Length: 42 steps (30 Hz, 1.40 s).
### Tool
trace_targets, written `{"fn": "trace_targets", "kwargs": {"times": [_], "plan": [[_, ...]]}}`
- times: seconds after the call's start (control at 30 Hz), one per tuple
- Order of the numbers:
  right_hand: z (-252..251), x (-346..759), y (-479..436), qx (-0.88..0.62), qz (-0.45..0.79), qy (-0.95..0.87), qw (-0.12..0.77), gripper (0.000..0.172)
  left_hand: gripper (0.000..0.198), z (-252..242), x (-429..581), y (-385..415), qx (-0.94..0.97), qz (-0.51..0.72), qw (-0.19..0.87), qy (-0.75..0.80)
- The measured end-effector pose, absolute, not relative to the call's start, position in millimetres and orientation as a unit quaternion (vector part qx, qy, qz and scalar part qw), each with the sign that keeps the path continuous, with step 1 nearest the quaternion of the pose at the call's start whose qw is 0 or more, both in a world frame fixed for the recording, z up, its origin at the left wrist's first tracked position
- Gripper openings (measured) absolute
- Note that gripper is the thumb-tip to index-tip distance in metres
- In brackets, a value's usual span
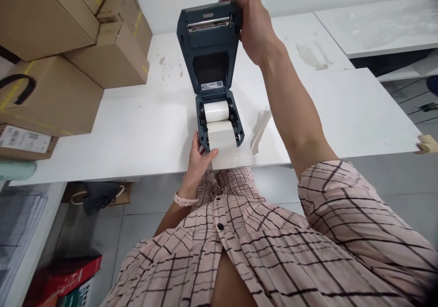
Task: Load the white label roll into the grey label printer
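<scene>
A dark blue label printer point(201, 98) stands on the white table in front of me, its lid point(187, 51) raised and tilted back. Inside its base sits a white label roll point(216, 111), and a strip of label paper point(221, 136) runs from it toward the front edge. My right hand point(255, 28) holds the lid by its upper right corner; some of its fingers are hidden behind it. At the front left corner of the base, my left hand point(198, 163) grips the printer, thumb near the paper's end and fingers along the side.
Cardboard boxes point(112, 56) are stacked on the left of the table point(153, 138). A curled paper strip point(260, 133) lies right of the printer. Clear plastic wrap point(386, 22) covers the far right surface. A beige piece point(427, 144) sticks out at the table's right corner.
</scene>
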State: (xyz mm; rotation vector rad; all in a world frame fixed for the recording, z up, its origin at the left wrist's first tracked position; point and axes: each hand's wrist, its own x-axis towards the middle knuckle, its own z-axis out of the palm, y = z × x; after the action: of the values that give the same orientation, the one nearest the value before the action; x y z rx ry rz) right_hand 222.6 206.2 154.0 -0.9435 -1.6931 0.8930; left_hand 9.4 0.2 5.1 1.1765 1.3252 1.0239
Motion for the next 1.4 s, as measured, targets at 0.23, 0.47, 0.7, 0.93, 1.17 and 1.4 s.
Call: {"fn": "trace_targets", "kwargs": {"times": [0.23, 0.47, 0.7, 0.93, 1.17, 1.4], "plan": [[82.1, 217.6, 102.2, -0.379, 0.31, -0.663, 0.566, 0.049, 0.088, 25.4, -12.8, 10.2, 0.393, 0.515, 0.496, 0.578], [20.7, 205.5, 68.2, -0.464, 0.355, -0.573, 0.575, 0.072, 0.086, 29.7, 7.9, 33.1, 0.38, 0.538, 0.487, 0.573], [-3.6, 206.8, 67.0, -0.447, 0.59, -0.442, 0.507, 0.113, 0.086, 15.4, 16.8, 31.5, 0.385, 0.538, 0.52, 0.541], [0.3, 200.0, 56.6, -0.452, 0.562, -0.43, 0.543, 0.103, 0.089, -2.3, 17.7, 38.2, 0.43, 0.567, 0.439, 0.548], [-0.4, 201.6, 56.7, -0.456, 0.57, -0.434, 0.528, 0.101, 0.061, 3.0, 16.7, -6.0, 0.44, 0.549, 0.361, 0.611], [-4.0, 199.0, 58.5, -0.446, 0.563, -0.433, 0.545, 0.101, 0.048, 8.2, 29.3, -31.8, 0.333, 0.386, 0.661, 0.551]]}}
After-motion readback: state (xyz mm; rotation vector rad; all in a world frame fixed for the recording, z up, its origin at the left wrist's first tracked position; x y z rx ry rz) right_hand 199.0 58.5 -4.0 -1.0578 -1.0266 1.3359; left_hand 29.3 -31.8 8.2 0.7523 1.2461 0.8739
